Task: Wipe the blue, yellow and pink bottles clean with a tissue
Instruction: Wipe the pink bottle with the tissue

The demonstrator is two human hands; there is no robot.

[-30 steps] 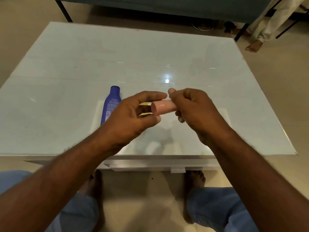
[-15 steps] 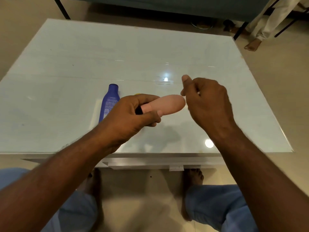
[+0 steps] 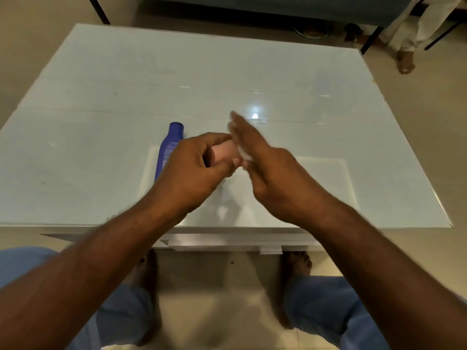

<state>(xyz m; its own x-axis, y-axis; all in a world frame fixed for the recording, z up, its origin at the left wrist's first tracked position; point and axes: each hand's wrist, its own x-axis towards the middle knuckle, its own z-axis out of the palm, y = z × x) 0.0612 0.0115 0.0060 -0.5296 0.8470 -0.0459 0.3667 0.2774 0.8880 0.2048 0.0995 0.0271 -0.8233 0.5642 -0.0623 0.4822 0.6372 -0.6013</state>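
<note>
Wiping looks underway mid-frame: left hand (image 3: 194, 168) grips pink bottle (image 3: 225, 152), flat-fingered right hand (image 3: 262, 160) presses tissue (image 3: 243, 154) against it; blue bottle (image 3: 168, 150) lies tabled, yellow unseen.

Bottle (image 3: 167, 150) lying flat on the surface (image 3: 101, 102), cap end pointing away, just left of the hands. Left hand (image 3: 192, 170) held above the near middle of the surface, wrapped round a second bottle (image 3: 223, 152). Right hand (image 3: 267, 168) close on the right, with a tissue (image 3: 243, 154) pressed against that bottle's end. Bare feet (image 3: 295, 261) on the floor below the near edge.
</note>
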